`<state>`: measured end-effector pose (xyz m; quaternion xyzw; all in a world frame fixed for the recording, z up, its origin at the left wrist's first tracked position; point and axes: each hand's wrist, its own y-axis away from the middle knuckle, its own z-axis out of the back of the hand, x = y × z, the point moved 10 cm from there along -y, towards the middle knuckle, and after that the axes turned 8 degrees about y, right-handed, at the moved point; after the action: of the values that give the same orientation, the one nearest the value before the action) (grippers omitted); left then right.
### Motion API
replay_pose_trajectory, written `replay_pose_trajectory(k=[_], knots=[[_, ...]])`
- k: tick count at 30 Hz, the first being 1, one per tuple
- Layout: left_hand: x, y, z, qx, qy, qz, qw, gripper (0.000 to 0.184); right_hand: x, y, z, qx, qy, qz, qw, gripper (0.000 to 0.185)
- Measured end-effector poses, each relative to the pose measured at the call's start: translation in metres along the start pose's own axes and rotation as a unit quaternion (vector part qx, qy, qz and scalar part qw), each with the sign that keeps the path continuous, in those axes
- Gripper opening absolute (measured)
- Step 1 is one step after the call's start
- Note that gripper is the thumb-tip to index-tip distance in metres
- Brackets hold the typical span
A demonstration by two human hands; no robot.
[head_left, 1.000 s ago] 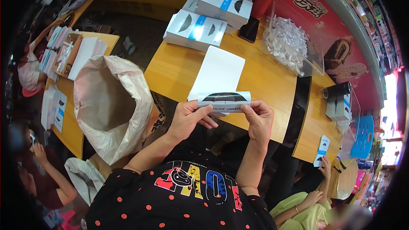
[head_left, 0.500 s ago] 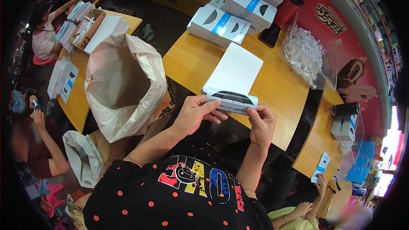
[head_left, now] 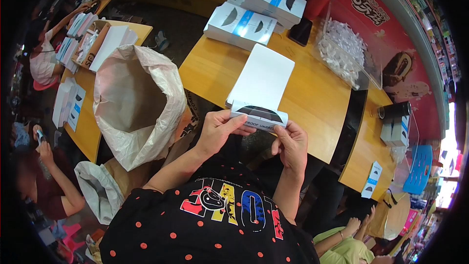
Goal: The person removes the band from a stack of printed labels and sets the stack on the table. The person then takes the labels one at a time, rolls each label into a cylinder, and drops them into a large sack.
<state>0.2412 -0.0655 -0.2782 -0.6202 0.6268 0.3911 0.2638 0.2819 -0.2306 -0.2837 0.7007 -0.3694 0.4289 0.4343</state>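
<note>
Both hands hold a curled printed sheet with a black umbrella picture and the letters "PROOF UMBRE". My left hand pinches its left end, thumb on top. My right hand grips its right end between thumb and finger. Just beyond the sheet, a stack of blank white paper lies at the near edge of the wooden table.
Stacks of umbrella-printed sheets, a phone and a clear bin of white pieces stand farther back. A large open sack is at left. Co-workers sit at left and at lower right, near a side table.
The curled sheet has stayed between my hands, its right end tilting slightly lower. At lower right, the co-worker's hand has come away from the printed strip on the side table.
</note>
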Motion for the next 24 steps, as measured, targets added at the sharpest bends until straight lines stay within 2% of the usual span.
replay_pose_trajectory(k=[8, 10, 14, 16, 23, 24], knots=[[0.013, -0.002, 0.000, 0.005, 0.063, 0.060, 0.996, 0.025, 0.001, 0.002, 0.006, 0.002, 0.017, 0.038, 0.999, 0.013], [0.022, -0.001, -0.004, 0.032, 0.067, 0.113, 0.991, 0.025, 0.004, 0.004, 0.007, -0.015, 0.025, 0.033, 0.999, 0.013], [0.023, 0.001, -0.010, 0.059, 0.064, 0.100, 0.991, 0.025, 0.003, 0.004, 0.013, -0.020, 0.021, 0.043, 0.999, 0.013], [0.019, 0.001, -0.011, 0.064, -0.013, 0.071, 0.995, 0.024, 0.004, 0.004, 0.013, -0.023, 0.025, 0.042, 0.999, 0.013], [0.013, 0.004, -0.012, 0.053, -0.009, 0.044, 0.998, 0.024, 0.008, 0.005, 0.006, -0.004, -0.009, 0.037, 0.999, 0.013], [0.008, 0.004, -0.011, 0.051, -0.019, 0.025, 0.998, 0.024, 0.022, 0.008, 0.006, -0.043, 0.026, 0.079, 0.996, 0.015]])
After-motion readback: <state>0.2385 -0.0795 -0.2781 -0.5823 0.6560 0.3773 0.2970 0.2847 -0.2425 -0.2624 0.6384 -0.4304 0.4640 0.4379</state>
